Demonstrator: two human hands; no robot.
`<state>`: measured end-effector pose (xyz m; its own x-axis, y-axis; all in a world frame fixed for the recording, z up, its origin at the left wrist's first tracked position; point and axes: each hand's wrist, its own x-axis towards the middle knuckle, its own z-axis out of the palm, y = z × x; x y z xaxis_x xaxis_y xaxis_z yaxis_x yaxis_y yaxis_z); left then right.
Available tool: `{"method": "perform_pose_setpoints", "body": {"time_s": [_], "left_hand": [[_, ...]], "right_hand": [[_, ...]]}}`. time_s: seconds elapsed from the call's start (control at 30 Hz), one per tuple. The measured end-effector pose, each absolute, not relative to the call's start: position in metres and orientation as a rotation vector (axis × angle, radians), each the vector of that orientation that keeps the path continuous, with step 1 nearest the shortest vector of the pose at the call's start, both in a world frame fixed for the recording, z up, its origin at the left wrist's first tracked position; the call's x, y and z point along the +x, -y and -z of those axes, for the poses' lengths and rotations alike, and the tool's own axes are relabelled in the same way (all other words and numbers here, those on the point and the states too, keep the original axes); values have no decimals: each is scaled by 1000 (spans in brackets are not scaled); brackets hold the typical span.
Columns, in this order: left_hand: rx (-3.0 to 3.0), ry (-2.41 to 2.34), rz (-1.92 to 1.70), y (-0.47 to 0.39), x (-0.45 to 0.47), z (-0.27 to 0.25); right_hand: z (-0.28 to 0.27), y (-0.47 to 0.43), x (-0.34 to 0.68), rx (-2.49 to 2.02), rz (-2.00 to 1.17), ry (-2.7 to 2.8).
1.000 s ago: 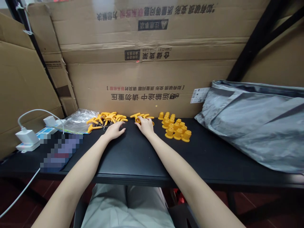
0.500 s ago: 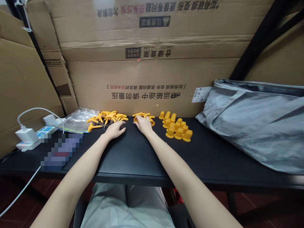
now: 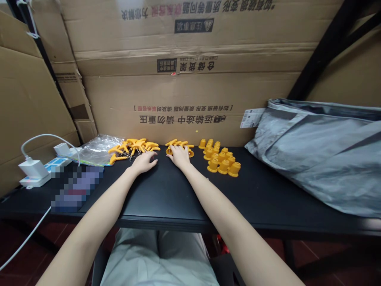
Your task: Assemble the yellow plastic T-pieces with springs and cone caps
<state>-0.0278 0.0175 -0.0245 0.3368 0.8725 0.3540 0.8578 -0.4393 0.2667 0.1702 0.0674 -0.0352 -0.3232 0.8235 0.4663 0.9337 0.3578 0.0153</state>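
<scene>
- The left hand [image 3: 143, 162] lies near the back edge of the bench [image 3: 163, 198], thumb and fingers apart, just beside a heap of yellow T-shaped handles [image 3: 139, 143]; whether its fingertips touch them I cannot tell.
- The right hand [image 3: 179, 157] reaches over a cluster of yellow handled pieces [image 3: 178, 143] at the middle of the back edge, fingers bent down among them; whether it is clamped on one is hidden.
- Yellow cups [image 3: 222, 157] stand in close rows right of that hand, narrow ends up, running from the back edge toward the front.
- A clear plastic bag [image 3: 99, 149] lies toward the back left corner, beside the heap.
- A white charger [image 3: 34, 169] sits on a power strip [image 3: 35, 181] near the left end.
- A large grey bag [image 3: 315, 159] covers the right end.
</scene>
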Motion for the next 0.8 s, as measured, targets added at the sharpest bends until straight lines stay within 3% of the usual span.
{"method": "perform_pose_setpoints", "body": {"time_s": [0.47, 0.6, 0.8], "left_hand": [[2525, -1656, -703, -16, -27, 24], [2517, -1658, -697, -16, -27, 23], [2518, -1641, -723, -17, -28, 23]], "right_hand": [[35, -65, 177, -1626, 289, 2210], [12, -55, 185, -1696, 270, 2138], [-41, -43, 225, -2162, 62, 1895]]}}
